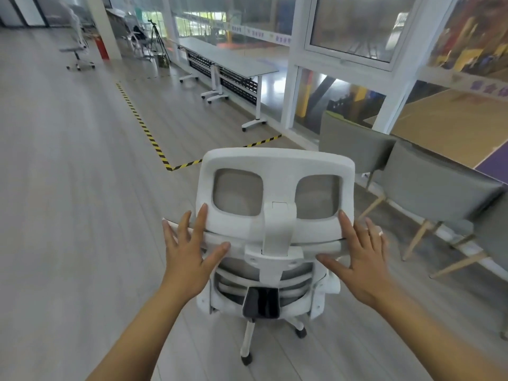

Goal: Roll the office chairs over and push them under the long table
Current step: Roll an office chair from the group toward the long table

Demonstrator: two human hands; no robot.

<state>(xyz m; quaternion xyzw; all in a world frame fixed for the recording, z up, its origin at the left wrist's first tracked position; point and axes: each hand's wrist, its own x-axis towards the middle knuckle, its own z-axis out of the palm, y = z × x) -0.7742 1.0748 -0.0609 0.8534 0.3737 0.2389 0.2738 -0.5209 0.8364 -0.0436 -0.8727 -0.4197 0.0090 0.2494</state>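
fingers of both hands are spreading flat and released, not clenching anything: the left hand (189, 251) is pressing its palm and thumb against the top rail of the white mesh office chair (275, 243), and the right hand (362, 259) is mirroring it on the other end of the rail, a ring showing on one finger. the chair is sitting at six o'clock, its headrest (277, 188) rising between the hands and its castor base (247, 356) on the grey plank floor. judging by this, the rolling is only beginning; pushing evenly with both palms, low on the rail, should be keeping the castors tracking straight toward eleven o'clock. two grey upholstered chairs (428, 188) are standing near at three o'clock, worth steering clear of. hazard tape (143, 125) is running ahead. the long table (228, 61) is waiting well apart at twelve o'clock by the glass wall. a second office chair (78, 45) is standing far off at ten o'clock. no containers are showing.
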